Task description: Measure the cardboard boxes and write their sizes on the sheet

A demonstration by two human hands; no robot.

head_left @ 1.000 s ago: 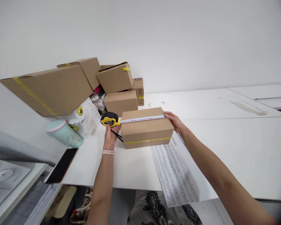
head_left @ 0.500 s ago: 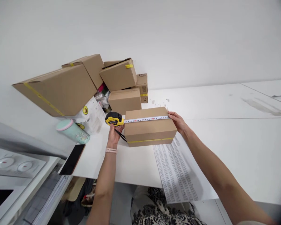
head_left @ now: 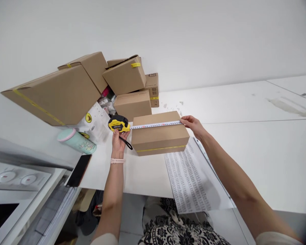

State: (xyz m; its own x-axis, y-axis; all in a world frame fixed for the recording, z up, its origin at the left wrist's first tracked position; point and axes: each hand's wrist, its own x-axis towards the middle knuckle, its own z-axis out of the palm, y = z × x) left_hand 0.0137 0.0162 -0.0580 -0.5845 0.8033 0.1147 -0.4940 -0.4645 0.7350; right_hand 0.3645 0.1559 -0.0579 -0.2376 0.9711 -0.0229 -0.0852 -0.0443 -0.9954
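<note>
Head view: the left hand [head_left: 119, 143] grips the tape measure [head_left: 118, 124] from below; its blade [head_left: 155, 125] runs over the cardboard box [head_left: 159, 136]. At the box's right edge, the right hand [head_left: 194, 126] pinches the blade's end. The box rests on a white table [head_left: 247, 156], before a pale wall [head_left: 193, 41].

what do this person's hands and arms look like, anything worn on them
The left hand and right hand are both ungloved. A pale pink band with a row of small marks circles the left wrist; the right shows none. Off-white sleeves leave the forearms bare.
</note>
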